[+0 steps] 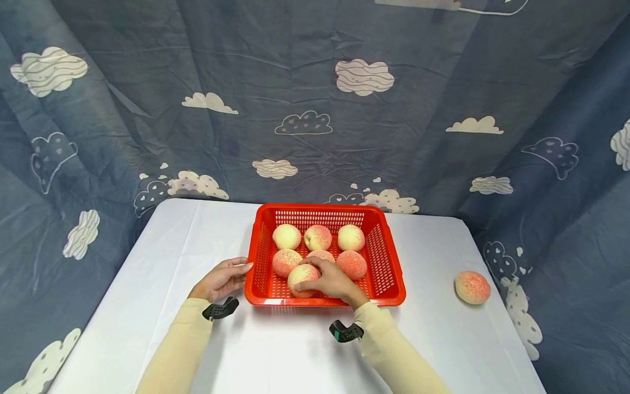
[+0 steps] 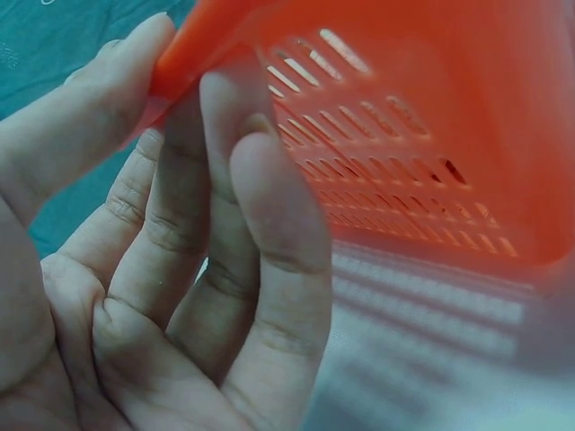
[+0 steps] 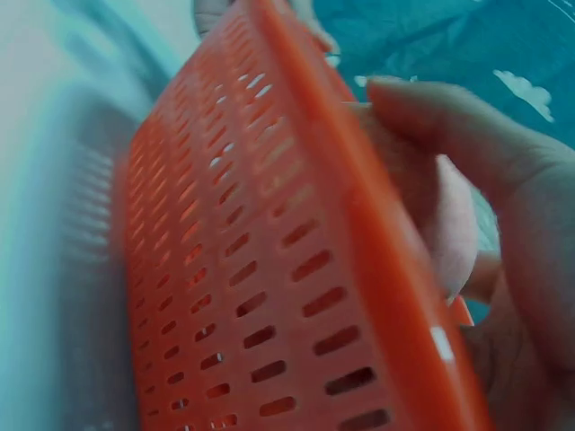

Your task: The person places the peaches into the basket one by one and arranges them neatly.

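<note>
A red plastic basket (image 1: 322, 207) with slotted walls stands on the table. My left hand (image 1: 223, 279) pinches its left rim, thumb on top and fingers curled underneath, as the left wrist view shows. Over the basket's front part, my right hand (image 1: 337, 282) grips a pale yellow and pink peach (image 1: 300, 276) between thumb and fingers. Several other peaches lie in the basket, among them a pale one (image 1: 286, 237) at the back left and a redder one (image 1: 351, 265) beside the right hand. In the right wrist view the front wall (image 3: 234, 242) partly hides the held peach (image 3: 454, 224).
One more peach (image 1: 472, 288) lies on the white-covered table (image 1: 428, 339), near its right edge. Behind the table hangs a dark blue curtain (image 1: 295, 65) with a cloud print.
</note>
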{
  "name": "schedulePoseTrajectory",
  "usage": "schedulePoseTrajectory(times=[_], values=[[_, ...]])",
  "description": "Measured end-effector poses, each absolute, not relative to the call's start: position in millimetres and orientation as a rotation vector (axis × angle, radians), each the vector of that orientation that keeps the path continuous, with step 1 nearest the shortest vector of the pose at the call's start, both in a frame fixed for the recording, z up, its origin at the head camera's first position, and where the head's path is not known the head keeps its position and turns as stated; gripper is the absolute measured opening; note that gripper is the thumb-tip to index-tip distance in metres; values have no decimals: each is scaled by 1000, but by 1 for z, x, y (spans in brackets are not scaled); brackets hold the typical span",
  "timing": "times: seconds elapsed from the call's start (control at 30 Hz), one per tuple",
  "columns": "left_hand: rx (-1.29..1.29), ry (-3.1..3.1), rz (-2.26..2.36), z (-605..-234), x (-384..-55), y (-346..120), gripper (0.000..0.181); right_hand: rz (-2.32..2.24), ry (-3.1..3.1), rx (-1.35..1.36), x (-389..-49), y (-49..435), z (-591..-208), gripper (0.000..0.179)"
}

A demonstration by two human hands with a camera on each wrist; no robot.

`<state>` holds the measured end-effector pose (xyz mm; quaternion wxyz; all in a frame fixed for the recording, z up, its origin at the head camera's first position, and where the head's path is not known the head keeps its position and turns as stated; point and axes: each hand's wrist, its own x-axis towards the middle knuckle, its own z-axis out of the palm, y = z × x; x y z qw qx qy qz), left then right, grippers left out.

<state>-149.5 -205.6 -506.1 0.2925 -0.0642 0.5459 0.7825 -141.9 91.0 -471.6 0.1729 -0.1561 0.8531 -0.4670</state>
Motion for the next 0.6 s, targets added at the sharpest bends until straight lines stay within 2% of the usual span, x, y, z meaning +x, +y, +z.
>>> schedulePoseTrajectory(times=[0.17, 0.4, 0.6], values=[[-184, 1452, 2091, -508, -150, -206, 8, -1130, 2482, -516, -144, 87, -478, 61], [-190, 1449, 2096, -509, -150, -205, 8, -908, 2635, -653, -142, 83, -479, 51], [-192, 1453, 2097, -507, -150, -204, 9, -883, 2705, -581, -136, 86, -475, 59]])
